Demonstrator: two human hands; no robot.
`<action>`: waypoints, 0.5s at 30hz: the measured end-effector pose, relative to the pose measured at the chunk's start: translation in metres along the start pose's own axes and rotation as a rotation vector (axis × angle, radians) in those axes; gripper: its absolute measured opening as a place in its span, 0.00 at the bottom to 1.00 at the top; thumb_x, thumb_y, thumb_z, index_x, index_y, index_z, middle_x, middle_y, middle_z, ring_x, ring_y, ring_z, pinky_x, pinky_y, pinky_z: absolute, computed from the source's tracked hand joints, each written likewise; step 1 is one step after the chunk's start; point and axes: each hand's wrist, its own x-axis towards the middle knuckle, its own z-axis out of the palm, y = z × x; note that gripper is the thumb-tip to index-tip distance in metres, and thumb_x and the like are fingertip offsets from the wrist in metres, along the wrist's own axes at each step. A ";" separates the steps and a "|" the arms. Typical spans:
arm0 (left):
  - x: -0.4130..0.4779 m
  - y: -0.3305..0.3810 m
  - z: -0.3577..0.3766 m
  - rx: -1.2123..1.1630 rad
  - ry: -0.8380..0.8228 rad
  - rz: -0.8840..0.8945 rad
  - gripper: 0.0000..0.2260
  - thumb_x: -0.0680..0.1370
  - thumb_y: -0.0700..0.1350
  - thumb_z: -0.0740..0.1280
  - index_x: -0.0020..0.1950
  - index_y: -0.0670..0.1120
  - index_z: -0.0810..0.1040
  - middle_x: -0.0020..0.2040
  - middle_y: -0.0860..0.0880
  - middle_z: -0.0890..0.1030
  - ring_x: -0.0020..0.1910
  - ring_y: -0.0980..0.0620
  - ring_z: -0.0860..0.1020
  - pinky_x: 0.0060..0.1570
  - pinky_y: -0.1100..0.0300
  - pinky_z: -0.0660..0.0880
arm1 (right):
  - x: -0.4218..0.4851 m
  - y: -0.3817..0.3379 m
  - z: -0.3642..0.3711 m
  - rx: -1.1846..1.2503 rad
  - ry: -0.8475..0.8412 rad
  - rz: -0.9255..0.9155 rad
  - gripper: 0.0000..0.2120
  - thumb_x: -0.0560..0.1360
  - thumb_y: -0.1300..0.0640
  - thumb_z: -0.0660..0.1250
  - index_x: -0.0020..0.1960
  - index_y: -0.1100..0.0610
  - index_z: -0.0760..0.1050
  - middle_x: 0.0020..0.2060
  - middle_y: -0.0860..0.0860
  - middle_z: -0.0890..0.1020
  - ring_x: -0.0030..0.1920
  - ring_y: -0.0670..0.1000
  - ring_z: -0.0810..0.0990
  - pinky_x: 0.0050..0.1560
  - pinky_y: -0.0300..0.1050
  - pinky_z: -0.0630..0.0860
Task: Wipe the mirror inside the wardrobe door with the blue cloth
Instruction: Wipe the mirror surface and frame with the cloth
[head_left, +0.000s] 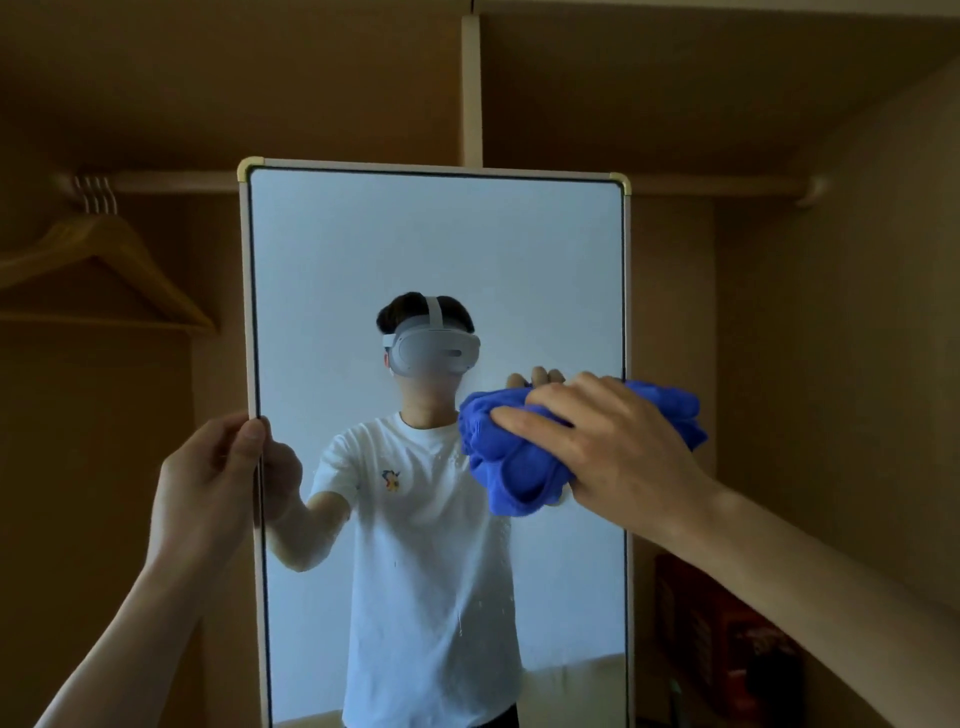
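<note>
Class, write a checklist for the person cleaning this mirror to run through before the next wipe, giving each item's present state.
1. Grip: the right hand holds the blue cloth: ok.
2. Contact: blue cloth touches the mirror; its reflection meets it: ok.
3. Support: the left hand pinches the mirror's left edge: ok.
4. Dry glass: drops show lower down: not ok.
5. Upper glass wiped: cannot tell.
</note>
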 end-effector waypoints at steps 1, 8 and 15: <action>0.000 0.000 0.001 -0.001 0.001 0.002 0.07 0.84 0.49 0.64 0.48 0.56 0.79 0.40 0.55 0.83 0.42 0.56 0.82 0.39 0.58 0.75 | -0.004 -0.001 0.001 0.013 -0.003 -0.002 0.26 0.70 0.65 0.66 0.67 0.53 0.76 0.50 0.53 0.81 0.46 0.57 0.78 0.49 0.56 0.77; -0.003 0.005 0.003 0.005 0.000 -0.006 0.07 0.84 0.48 0.63 0.56 0.48 0.79 0.46 0.52 0.82 0.46 0.54 0.80 0.39 0.58 0.75 | 0.015 0.026 -0.018 -0.030 0.066 0.113 0.28 0.68 0.66 0.73 0.67 0.53 0.76 0.54 0.53 0.81 0.47 0.58 0.78 0.49 0.56 0.77; -0.004 0.002 0.003 0.012 0.026 -0.022 0.09 0.84 0.50 0.63 0.59 0.48 0.80 0.46 0.54 0.82 0.46 0.57 0.80 0.38 0.61 0.73 | 0.028 0.065 -0.037 -0.035 0.145 0.272 0.28 0.69 0.65 0.72 0.68 0.52 0.75 0.51 0.51 0.80 0.45 0.56 0.77 0.44 0.48 0.73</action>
